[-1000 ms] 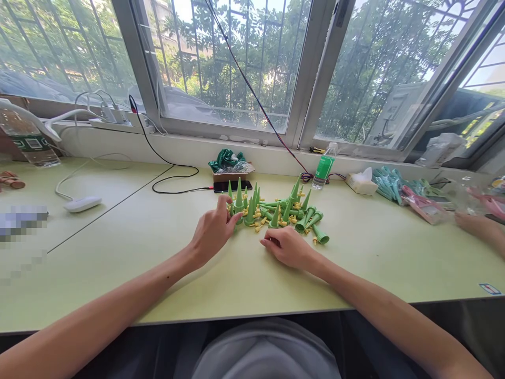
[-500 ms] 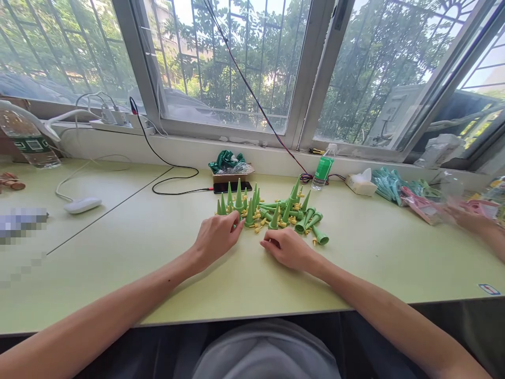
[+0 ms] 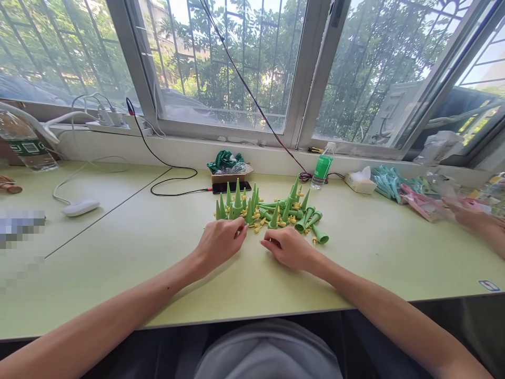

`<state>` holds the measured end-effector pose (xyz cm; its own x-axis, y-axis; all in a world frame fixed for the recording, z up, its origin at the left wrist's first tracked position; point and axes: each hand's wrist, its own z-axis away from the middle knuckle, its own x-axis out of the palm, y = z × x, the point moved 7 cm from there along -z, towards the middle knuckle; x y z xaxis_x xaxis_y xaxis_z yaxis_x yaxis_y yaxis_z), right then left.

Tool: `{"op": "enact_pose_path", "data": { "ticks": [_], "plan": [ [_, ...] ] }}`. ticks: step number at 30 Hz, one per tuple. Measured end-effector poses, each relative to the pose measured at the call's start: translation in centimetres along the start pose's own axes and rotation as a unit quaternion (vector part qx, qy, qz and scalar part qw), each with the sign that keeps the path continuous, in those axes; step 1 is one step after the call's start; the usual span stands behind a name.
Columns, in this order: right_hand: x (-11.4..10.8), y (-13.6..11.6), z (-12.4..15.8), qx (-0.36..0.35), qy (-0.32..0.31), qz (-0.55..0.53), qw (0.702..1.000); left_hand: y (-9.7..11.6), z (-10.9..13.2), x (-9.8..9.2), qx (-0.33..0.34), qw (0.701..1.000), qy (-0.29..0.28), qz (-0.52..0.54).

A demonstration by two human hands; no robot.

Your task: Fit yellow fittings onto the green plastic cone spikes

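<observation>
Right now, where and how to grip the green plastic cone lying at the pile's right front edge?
Green plastic cone: probably grip the flared open end, from the right; that end faces outward, while the narrow end points toward the pile.

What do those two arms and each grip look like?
The left arm and right arm look bare: no sleeve, watch or bracelet shows. The left arm has a small dark spot. No glove or ring shows on the left grip or right grip.
</observation>
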<state>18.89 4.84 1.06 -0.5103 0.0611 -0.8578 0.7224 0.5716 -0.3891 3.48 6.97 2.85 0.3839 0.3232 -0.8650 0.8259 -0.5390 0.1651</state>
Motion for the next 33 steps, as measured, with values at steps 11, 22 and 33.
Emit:
{"op": "enact_pose_path", "data": {
  "ticks": [11, 22, 33],
  "plan": [
    [-9.9, 4.0, 0.6, 0.049, 0.111, 0.185, 0.975, 1.0, 0.5, 1.3, 0.064, 0.994, -0.01, 0.089],
    [-7.8, 10.9, 0.1, 0.091, -0.036, 0.187, 0.978, 1.4, 0.7, 1.6, 0.059, 0.991, -0.025, 0.119],
    [-6.9, 11.2, -1.2, 0.078, -0.05, 0.151, 0.984, 1.5, 0.8, 1.9, 0.065, 0.988, -0.049, 0.13]
  ]
}}
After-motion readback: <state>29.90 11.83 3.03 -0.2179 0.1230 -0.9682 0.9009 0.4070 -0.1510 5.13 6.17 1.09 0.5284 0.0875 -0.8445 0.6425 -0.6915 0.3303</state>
